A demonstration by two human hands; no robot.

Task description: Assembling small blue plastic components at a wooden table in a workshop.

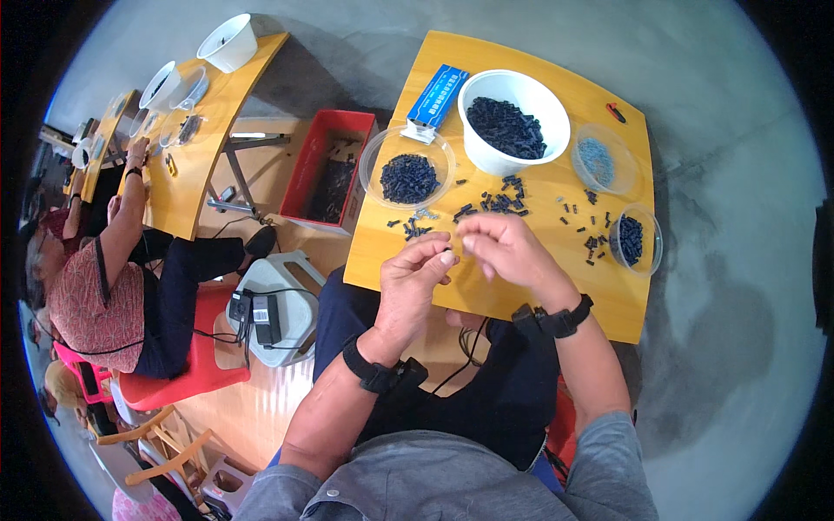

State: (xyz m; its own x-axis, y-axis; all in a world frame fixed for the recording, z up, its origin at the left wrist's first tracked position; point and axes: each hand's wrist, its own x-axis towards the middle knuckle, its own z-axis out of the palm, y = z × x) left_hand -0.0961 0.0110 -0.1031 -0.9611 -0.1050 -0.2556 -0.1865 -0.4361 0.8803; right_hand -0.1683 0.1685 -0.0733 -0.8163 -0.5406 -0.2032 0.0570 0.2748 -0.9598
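My left hand (415,278) and my right hand (504,249) meet over the near part of a small yellow wooden table (599,295). Their fingertips pinch together around a tiny dark piece, too small to make out. Several small dark plastic parts (499,201) lie scattered on the table just beyond my fingers. Behind them stands a white bowl (514,122) full of the same dark parts, and to its left a clear dish (407,168) with more of them.
A clear dish of pale blue bits (603,159) and a clear dish of dark parts (636,239) sit at the table's right. A blue and white box (437,97) lies at the back. A red crate (333,169) stands on the floor left. Another person (95,286) sits at a second table (187,174) far left.
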